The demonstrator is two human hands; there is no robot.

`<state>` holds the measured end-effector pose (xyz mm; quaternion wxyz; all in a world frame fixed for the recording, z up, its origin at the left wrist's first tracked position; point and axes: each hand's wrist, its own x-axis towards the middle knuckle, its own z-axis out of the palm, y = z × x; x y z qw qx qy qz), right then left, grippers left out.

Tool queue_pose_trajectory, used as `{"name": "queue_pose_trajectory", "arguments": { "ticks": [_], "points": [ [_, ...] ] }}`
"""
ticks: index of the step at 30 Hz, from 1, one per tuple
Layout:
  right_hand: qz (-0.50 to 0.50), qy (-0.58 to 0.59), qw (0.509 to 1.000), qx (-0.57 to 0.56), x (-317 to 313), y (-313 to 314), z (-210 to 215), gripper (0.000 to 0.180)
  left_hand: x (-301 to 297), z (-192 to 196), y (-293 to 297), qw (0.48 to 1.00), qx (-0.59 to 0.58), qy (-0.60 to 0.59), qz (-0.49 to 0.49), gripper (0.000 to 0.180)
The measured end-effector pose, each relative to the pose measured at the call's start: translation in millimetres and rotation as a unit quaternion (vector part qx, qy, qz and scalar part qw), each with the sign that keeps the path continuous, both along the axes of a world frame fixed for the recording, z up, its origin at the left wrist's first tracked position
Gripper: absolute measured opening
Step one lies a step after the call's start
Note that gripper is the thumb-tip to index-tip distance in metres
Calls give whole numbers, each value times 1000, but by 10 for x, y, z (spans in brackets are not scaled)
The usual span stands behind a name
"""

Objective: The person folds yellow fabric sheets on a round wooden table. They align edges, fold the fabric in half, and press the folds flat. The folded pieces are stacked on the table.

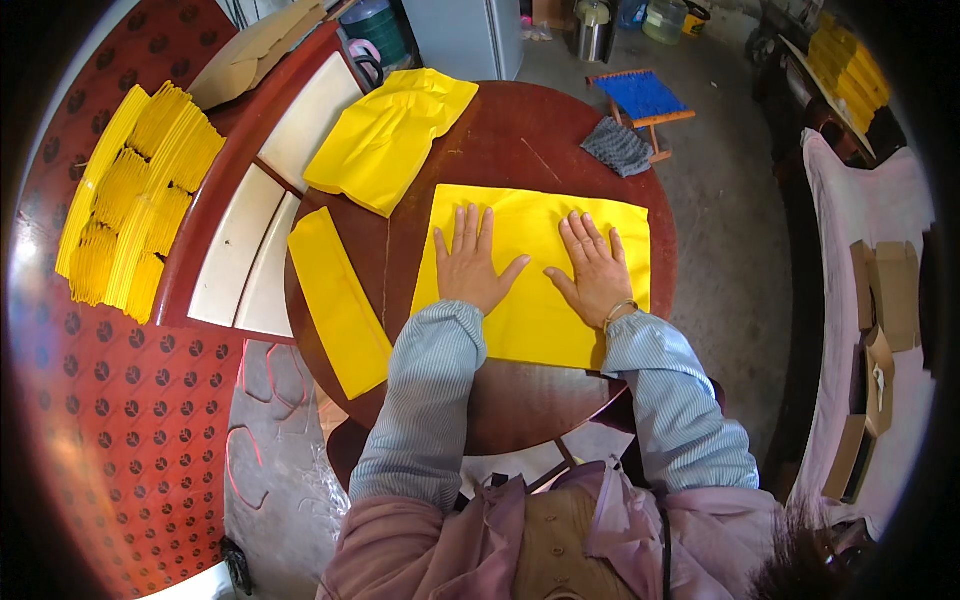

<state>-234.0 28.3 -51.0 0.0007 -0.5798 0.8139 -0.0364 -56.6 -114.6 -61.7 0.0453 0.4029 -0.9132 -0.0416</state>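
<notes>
A yellow sheet (530, 320), cloth or paper, lies spread on the round red-brown table (510, 130). Flat on its left half rests my left hand (472, 265), fingers stretched out and thumb pointing inward. My right hand (593, 268) presses on the right half in the same way, with a bracelet at the wrist. Neither hand grips anything. To the left of the sheet lies a long, narrow yellow folded piece (342, 305). Another yellow piece (392, 140), creased and loosely spread, is at the table's far left edge.
Stacks of folded yellow pieces (140, 200) stand on a cabinet (240, 235) at the left. A blue folding stool (643, 97) is beyond the table, near a grey cloth (617, 147) at the table's edge. Cardboard boxes (890, 300) sit on a pink-covered surface at the right.
</notes>
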Motion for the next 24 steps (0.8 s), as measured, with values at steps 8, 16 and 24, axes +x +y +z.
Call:
{"name": "queue_pose_trajectory", "arguments": {
  "ticks": [8,16,24],
  "points": [
    [15,-11,1000,-20,3,15,50,79,3,229,142,999,-1,-26,17,100],
    [42,-105,988,-109,-196,0,-122,75,-6,205,704,999,15,-39,-5,93],
    [-91,-3,980,-180,-2147,-557,-286,67,15,170,662,999,24,-27,-17,94]
  ]
}}
